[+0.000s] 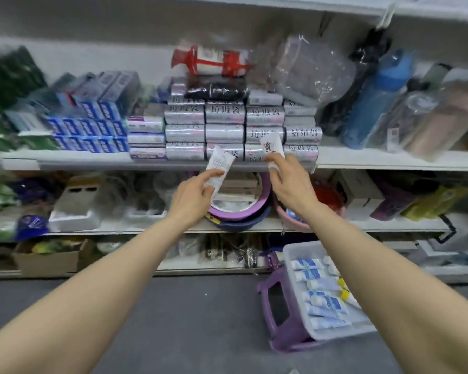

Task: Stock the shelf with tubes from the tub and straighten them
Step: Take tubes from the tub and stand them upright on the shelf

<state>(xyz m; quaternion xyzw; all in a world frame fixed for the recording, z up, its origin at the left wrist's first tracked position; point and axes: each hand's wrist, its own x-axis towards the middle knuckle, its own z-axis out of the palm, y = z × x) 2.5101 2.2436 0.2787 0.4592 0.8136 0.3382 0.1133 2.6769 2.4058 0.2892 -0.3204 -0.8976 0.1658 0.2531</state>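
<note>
Shelf (173,164) front: 2 white printed tubes (219,164), both hands (192,194).

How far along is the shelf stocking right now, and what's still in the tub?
Done: no stocked tubes can be made out on the shelf. In hand: the left hand holds a white tube and the right hand holds another white tube, both raised to the shelf edge. Left: the tub on the purple stool still holds many blue-and-white tubes.
</note>
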